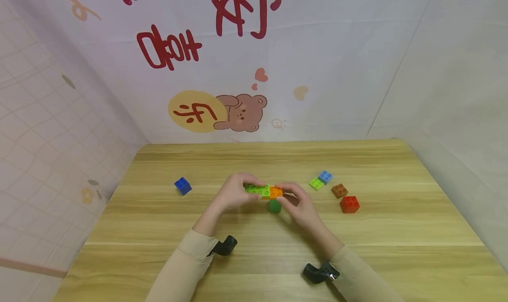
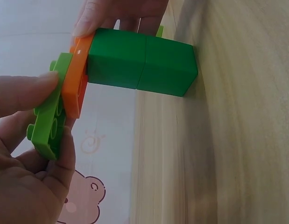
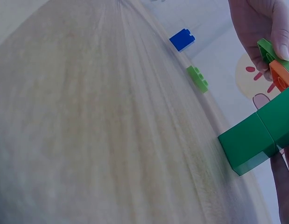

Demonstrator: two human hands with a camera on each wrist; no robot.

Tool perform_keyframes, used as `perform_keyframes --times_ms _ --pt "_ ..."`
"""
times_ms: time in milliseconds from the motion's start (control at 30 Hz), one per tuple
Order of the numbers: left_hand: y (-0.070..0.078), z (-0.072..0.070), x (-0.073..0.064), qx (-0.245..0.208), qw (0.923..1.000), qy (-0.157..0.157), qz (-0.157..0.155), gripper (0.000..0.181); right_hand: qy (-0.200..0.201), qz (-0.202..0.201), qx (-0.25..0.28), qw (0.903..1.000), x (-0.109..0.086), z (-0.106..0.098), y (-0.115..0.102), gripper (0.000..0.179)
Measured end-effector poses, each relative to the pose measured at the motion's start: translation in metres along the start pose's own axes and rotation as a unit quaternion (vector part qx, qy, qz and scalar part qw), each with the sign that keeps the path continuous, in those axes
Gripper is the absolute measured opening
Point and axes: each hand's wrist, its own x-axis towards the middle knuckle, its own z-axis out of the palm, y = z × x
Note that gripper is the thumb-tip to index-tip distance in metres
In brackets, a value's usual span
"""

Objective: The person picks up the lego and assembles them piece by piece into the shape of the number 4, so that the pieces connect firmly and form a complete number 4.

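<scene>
My left hand pinches a flat light green building brick between thumb and fingers. This brick overlaps an orange flat brick, as the left wrist view shows; whether the two are pressed together I cannot tell. Under the orange brick are two dark green blocks, one on the other, forming a column that stands upright on the table. My right hand grips the orange brick's right end with thumb and fingers. In the head view the column is mostly hidden beneath the flat bricks.
On the wooden table, a blue brick lies at left. To the right are a small light green brick, a light blue one, a brown one and a red one. Another light green brick shows in the right wrist view.
</scene>
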Motion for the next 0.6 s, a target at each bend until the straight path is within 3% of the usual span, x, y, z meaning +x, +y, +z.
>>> perform_keyframes --times_ms 367,600 --pt "-0.0032 0.0005 0.0006 -0.01 0.9998 -0.001 0.015 0.029 0.002 -0.003 -0.001 1.0 -0.0001 0.0007 -0.0002 0.028" --pt "-0.0073 0.0031 -0.0009 0.003 0.9989 0.009 0.047 0.028 0.001 0.0 -0.006 1.0 -0.0005 0.0005 -0.0002 0.028"
